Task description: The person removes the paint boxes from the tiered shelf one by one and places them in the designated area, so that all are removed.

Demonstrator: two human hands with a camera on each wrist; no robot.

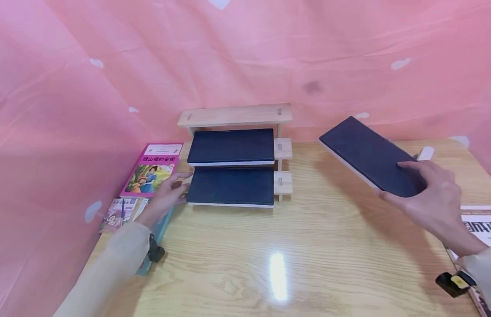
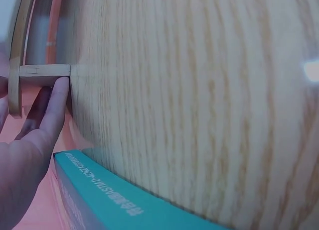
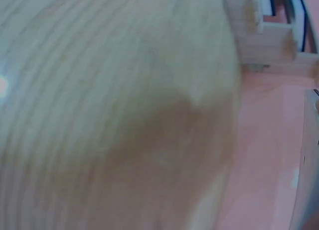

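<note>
In the head view, a pale wooden tiered rack (image 1: 234, 115) stands at the back of the table. Two dark blue hardcover notebooks with white page edges lie on it, an upper notebook (image 1: 231, 146) and a lower notebook (image 1: 231, 186). My left hand (image 1: 166, 196) holds the rack's left end; in the left wrist view, straight fingers press a wooden crosspiece (image 2: 45, 70) and the thumb shows beyond the board. At the right, my right hand (image 1: 435, 196) grips another dark blue notebook (image 1: 370, 154) by its near right end, tilted above the table. The right wrist view hardly shows that hand.
On the left lie a pink picture-covered book (image 1: 150, 169), a smaller purple-covered book (image 1: 118, 214) and a teal book (image 1: 166, 225). A white-covered book (image 1: 481, 220) lies at the right edge. Pink cloth (image 1: 245, 57) hangs behind the wood-grain table (image 1: 320, 259).
</note>
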